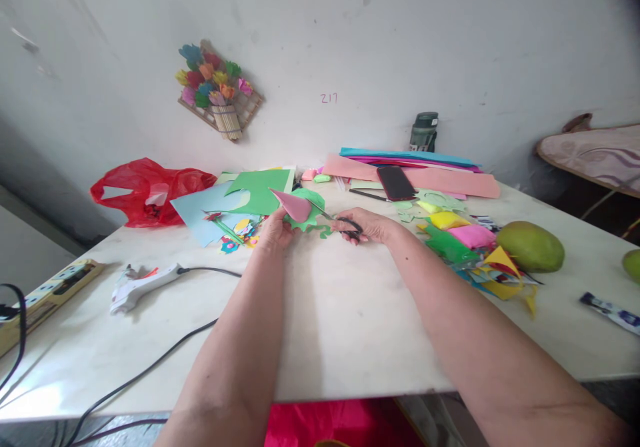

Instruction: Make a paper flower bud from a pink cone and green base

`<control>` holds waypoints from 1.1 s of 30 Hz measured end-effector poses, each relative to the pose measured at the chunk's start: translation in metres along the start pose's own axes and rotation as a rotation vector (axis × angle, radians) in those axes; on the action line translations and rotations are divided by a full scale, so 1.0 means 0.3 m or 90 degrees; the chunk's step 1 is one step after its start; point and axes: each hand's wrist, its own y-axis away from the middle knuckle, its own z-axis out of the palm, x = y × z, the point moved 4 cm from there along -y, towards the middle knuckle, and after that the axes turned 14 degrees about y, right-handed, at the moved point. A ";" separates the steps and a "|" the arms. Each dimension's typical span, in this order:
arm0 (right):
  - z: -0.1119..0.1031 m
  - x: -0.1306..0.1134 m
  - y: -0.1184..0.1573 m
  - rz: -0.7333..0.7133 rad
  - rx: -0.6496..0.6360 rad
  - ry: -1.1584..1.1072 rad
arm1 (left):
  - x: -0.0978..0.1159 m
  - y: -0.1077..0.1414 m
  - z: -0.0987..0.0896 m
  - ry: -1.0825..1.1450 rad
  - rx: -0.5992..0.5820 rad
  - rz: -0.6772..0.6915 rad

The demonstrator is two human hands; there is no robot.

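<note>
My left hand [278,231] is closed on a pink paper cone [294,205] that is joined to a wavy-edged green paper piece [311,200]. The cone's tip points to the upper left. In my right hand [364,225] is a pair of scissors [351,227] with black handles. Its blades reach left to the green paper, close to the cone. Small green paper scraps [320,231] lie on the table just below the blades. Part of the left fingers is hidden behind the cone.
A glue gun [143,287] with a black cord lies left, near a power strip [55,293]. Behind are a red plastic bag [150,190], green card [265,190] and a phone [396,183]. Clay packets [473,235], scraps and a mango [531,245] sit right.
</note>
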 end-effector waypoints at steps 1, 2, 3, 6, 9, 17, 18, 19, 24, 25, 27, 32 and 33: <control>0.001 0.000 0.001 0.001 -0.002 0.001 | 0.000 -0.001 -0.001 -0.002 0.005 0.000; 0.001 0.000 0.001 0.002 -0.004 0.003 | 0.000 -0.002 -0.003 -0.004 0.009 0.001; 0.001 0.000 0.001 0.003 -0.005 0.005 | 0.001 -0.003 -0.004 -0.006 0.012 0.002; 0.001 0.006 -0.002 0.005 -0.009 0.008 | 0.002 -0.005 -0.005 -0.009 0.015 0.006; 0.000 0.011 -0.006 0.004 -0.010 0.004 | 0.001 -0.008 -0.005 -0.012 0.012 0.005; 0.010 -0.007 0.001 0.023 0.000 0.003 | -0.009 -0.022 -0.005 0.004 0.026 0.011; 0.011 -0.012 0.003 0.029 -0.001 -0.001 | -0.010 -0.023 -0.005 0.004 0.029 0.011; 0.012 -0.016 0.005 0.034 -0.001 -0.005 | -0.011 -0.023 -0.005 0.002 0.032 0.010; 0.013 -0.026 0.012 0.052 0.002 -0.011 | -0.009 -0.028 -0.009 -0.013 0.044 0.014; 0.013 -0.026 0.012 0.053 0.000 -0.009 | -0.009 -0.030 -0.010 -0.016 0.042 0.014; 0.014 -0.022 0.010 0.051 -0.004 -0.001 | -0.011 -0.035 -0.013 -0.024 0.040 0.009; 0.015 -0.008 -0.002 0.031 -0.011 0.028 | -0.016 -0.051 -0.025 -0.051 0.039 0.005; 0.015 -0.007 -0.003 0.029 -0.011 0.032 | -0.016 -0.058 -0.029 -0.054 0.035 0.005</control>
